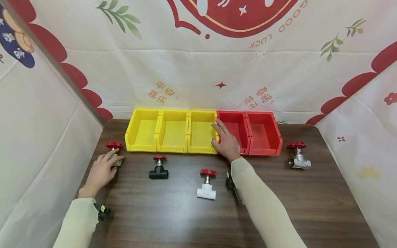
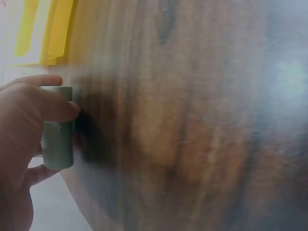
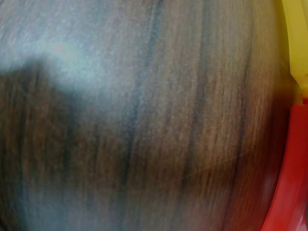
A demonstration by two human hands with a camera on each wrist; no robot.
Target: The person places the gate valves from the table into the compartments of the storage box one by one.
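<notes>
Grey-green valve (image 2: 58, 147), smooth and tubular, is grasped by the left hand (image 1: 100, 171); the right hand (image 1: 227, 144)'s grip cannot be told.

I see a bare left hand (image 1: 100, 171) and bare right hand (image 1: 227, 143), long pale-cream fabric sleeves (image 1: 263, 196), a small black, yellow-marked device (image 1: 103, 212) beside the left cuff, another black device (image 1: 230, 181) beside the right.
</notes>
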